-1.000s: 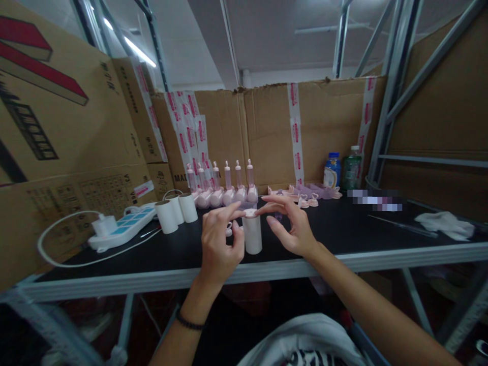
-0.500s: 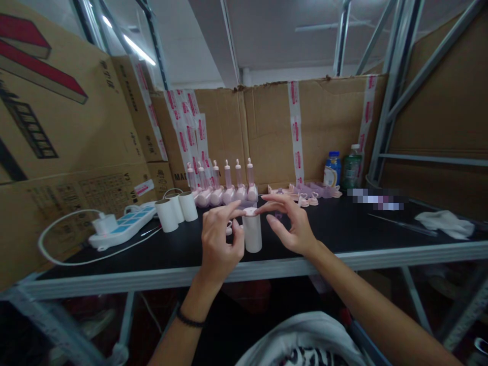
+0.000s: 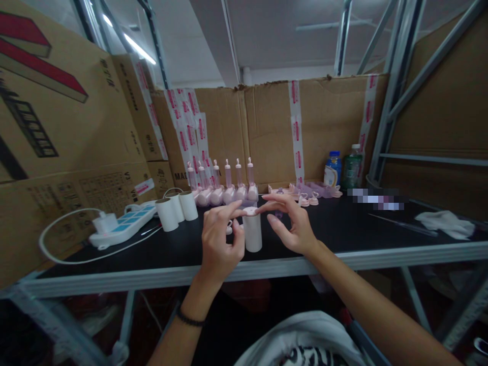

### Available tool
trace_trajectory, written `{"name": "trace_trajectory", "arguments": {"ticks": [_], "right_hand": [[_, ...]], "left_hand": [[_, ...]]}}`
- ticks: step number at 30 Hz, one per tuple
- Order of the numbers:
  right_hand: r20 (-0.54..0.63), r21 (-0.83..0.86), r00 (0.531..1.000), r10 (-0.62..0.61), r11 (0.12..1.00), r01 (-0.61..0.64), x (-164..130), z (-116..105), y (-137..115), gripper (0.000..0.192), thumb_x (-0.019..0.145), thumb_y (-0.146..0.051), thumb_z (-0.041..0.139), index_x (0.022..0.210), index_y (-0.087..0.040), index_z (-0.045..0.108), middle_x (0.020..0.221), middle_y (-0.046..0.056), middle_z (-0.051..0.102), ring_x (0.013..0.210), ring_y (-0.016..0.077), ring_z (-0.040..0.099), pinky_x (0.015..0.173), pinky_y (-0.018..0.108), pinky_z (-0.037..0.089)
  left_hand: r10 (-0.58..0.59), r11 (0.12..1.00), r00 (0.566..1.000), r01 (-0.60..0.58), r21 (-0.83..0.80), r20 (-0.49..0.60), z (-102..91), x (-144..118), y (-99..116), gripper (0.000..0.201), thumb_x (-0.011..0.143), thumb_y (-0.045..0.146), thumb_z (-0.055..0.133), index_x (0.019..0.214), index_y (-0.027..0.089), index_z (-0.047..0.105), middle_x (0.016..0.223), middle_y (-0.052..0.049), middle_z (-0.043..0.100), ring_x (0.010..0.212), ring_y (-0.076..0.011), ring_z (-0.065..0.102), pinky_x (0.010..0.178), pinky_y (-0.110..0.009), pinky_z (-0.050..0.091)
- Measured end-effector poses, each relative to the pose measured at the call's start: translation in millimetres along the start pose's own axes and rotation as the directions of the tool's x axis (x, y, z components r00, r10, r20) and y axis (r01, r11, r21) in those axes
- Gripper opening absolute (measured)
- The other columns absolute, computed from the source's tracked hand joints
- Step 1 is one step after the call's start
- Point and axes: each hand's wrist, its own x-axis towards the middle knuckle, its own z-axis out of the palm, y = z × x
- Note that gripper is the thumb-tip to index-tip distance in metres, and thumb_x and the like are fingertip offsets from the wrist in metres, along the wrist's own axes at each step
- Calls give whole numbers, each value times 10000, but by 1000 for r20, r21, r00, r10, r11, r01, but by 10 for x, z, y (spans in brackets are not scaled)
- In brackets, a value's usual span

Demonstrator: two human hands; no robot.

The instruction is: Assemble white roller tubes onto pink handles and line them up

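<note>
a white cylinder (image 3: 252,233) stands upright near the front edge of the black surface (image 3: 343,231), with a small pale pink cap (image 3: 250,211) sitting on its top. the left hand (image 3: 219,241) is just to the left of the cylinder, its lower fingers curled beside the white wall and its forefinger stretched out so the tip rests on the left rim of the pink cap. the right hand (image 3: 292,223) comes in from the other side, forefinger tip touching the right rim of the cap, thumb spread apart below it and clear of the cylinder, the remaining fingers loose and open. so neither hand is closed round anything; both only press fingertips on the cap from opposite sides. a dark bracelet (image 3: 188,319) sits on the left wrist. farther back on the surface, three more white cylinders (image 3: 176,207) stand together to the left, and just behind them a row of pink bottles (image 3: 224,185) with tall nozzles lines up against the cardboard wall (image 3: 267,132). a white power strip (image 3: 122,226) with a plugged-in adapter and looping cable lies at the far left. to the right of the row are small pink and lilac parts (image 3: 310,193), then a blue-capped bottle (image 3: 332,169) and a green bottle (image 3: 351,170) side by side. a white cloth (image 3: 444,223) lies at the far right.
</note>
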Motion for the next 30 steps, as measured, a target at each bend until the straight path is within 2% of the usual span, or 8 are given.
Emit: {"name": "trace_trajectory", "arguments": {"ticks": [30], "right_hand": [[14,5,999,30,1000,-30,-22,2,0,415,979,-218,557,1384,-281,495,1128,59,768,1087,274,701,1038,518,474]], "left_hand": [[12,999,1000,-12,-45,3,-13,7,0,527,876,45,555,1365,241,534,1022,-41,748,998,-233,646,946,-416,487]]}}
